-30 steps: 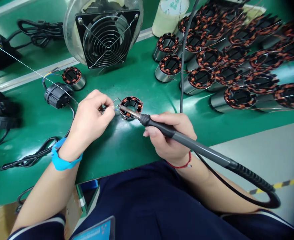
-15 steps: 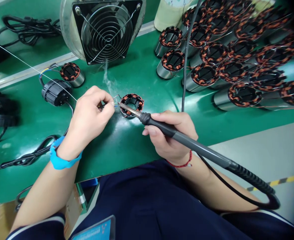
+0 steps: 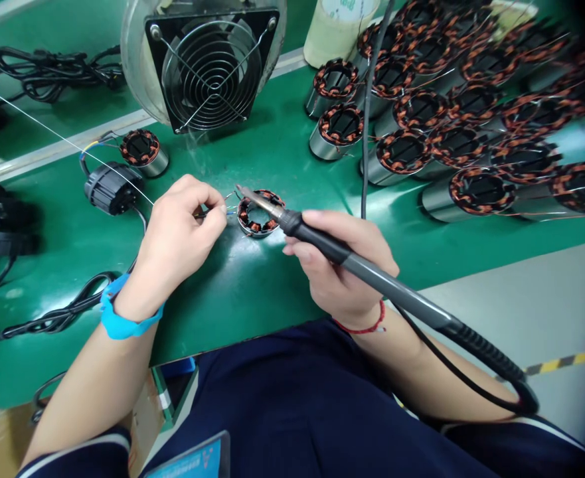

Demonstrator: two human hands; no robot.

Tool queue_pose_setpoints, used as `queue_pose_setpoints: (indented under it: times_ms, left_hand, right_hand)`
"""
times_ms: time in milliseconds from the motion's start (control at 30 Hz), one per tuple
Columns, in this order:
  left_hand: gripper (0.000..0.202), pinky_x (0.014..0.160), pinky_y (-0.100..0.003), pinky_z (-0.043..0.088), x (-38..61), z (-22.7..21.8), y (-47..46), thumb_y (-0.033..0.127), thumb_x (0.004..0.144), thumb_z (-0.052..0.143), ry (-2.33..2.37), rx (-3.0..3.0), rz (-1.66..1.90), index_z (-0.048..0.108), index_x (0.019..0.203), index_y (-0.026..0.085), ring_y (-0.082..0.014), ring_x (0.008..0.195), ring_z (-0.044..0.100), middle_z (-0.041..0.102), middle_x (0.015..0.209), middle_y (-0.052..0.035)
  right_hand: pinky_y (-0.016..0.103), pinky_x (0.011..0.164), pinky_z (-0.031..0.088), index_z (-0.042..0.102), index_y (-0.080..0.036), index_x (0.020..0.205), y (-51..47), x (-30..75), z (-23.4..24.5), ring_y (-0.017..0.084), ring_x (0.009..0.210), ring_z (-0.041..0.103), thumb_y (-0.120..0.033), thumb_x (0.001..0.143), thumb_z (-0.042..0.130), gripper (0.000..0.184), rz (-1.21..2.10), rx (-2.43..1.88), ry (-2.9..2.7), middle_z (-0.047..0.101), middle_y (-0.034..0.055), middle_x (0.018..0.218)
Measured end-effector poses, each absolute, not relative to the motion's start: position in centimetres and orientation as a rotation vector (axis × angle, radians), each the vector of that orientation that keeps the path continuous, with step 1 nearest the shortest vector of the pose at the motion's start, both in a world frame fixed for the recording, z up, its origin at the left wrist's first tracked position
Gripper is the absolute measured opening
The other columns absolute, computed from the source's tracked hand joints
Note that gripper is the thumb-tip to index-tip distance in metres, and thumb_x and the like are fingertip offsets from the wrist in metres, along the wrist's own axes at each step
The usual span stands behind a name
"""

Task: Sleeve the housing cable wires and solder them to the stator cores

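My right hand (image 3: 346, 265) is closed around a soldering iron (image 3: 396, 285), gripped like a pen. Its metal tip points up and left, just over the left rim of a copper-wound motor stator (image 3: 257, 226) on the bench. My left hand (image 3: 185, 229) is pinched shut left of the stator. Thin coloured lead wires (image 3: 231, 211) stick out from its fingertips towards the stator's rim. A fine silvery strand of solder wire (image 3: 73, 141) runs from the upper left to behind this hand; its end is hard to make out.
A fume fan (image 3: 215, 79) with a wire guard stands behind the stator. Many wound stators (image 3: 402, 156) fill the right back, with the iron's cable (image 3: 366, 133) hanging before them. At left are a black motor housing (image 3: 113, 188), another stator (image 3: 145, 153) and a coiled cord (image 3: 68, 309).
The iron's tip has lifted up and slightly away from the wire ends at the stator's left rim. The smoke has thinned. My left hand has hardly moved.
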State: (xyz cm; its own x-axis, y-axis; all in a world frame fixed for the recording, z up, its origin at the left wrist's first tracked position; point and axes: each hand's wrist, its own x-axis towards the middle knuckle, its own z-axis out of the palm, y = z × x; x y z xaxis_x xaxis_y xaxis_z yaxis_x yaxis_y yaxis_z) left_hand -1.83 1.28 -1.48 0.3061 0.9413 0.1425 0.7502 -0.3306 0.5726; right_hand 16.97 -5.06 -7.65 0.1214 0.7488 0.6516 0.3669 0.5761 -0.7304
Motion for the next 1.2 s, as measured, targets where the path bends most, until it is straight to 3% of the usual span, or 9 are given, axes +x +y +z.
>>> queue_pose_setpoints:
  times_ms: [200, 400, 567, 833, 1200]
  left_hand:
    - [0.011, 0.064, -0.027, 0.042, -1.8, -1.3, 1.4, 0.014, 0.08, 0.055, 1.515, 2.186, 0.636, 0.064, 0.074, 0.018, -0.0127, 0.068, 0.051, 0.059, 0.078, -0.0004]
    - [0.012, 0.064, -0.027, 0.042, -1.8, -1.2, 1.4, 0.014, 0.079, 0.054, 1.534, 2.194, 0.622, 0.064, 0.074, 0.018, -0.0131, 0.069, 0.052, 0.059, 0.078, -0.0007]
    - [0.012, 0.064, -0.027, 0.042, -1.9, -1.3, 1.4, 0.015, 0.08, 0.053, 1.516, 2.2, 0.61, 0.064, 0.075, 0.018, -0.0135, 0.069, 0.052, 0.059, 0.078, -0.0008]
    - [0.012, 0.065, -0.028, 0.042, -2.5, -1.0, 1.5, 0.022, 0.084, 0.056, 1.431, 2.111, 0.586, 0.065, 0.077, 0.018, -0.0143, 0.072, 0.054, 0.059, 0.078, -0.0006]
    - [0.016, 0.093, -0.035, 0.049, -2.6, -0.8, 0.7, 0.02, 0.088, 0.055, 1.371, 2.244, 0.704, 0.071, 0.086, 0.022, -0.0192, 0.102, 0.063, 0.069, 0.106, -0.0037]
  right_hand:
    - [0.034, 0.082, 0.061, 0.053, -0.031, 0.126, -2.8, 16.5, -4.6, 0.017, 0.088, 0.071, -0.025, 0.096, 0.049, 0.031, 0.603, -1.073, -1.636, 0.07, -0.0003, 0.11]
    - [0.04, 0.095, 0.052, 0.051, -0.026, 0.126, -1.1, 15.6, -4.6, 0.022, 0.103, 0.065, -0.017, 0.086, 0.057, 0.041, 0.571, -1.117, -1.788, 0.07, 0.0032, 0.109]
    - [0.04, 0.091, 0.049, 0.049, -0.029, 0.125, -1.3, 15.1, -5.7, 0.022, 0.099, 0.064, -0.016, 0.086, 0.055, 0.042, 0.555, -1.154, -1.775, 0.072, 0.0, 0.099]
    - [0.039, 0.084, 0.043, 0.049, -0.024, 0.125, -1.6, 14.0, -6.1, 0.023, 0.089, 0.061, -0.02, 0.087, 0.053, 0.038, 0.371, -1.227, -1.757, 0.07, 0.0007, 0.09]
    - [0.037, 0.084, 0.046, 0.044, -0.026, 0.126, -1.7, 13.6, -5.4, 0.021, 0.091, 0.064, -0.016, 0.087, 0.05, 0.041, 0.422, -1.192, -1.697, 0.069, -0.0007, 0.089]
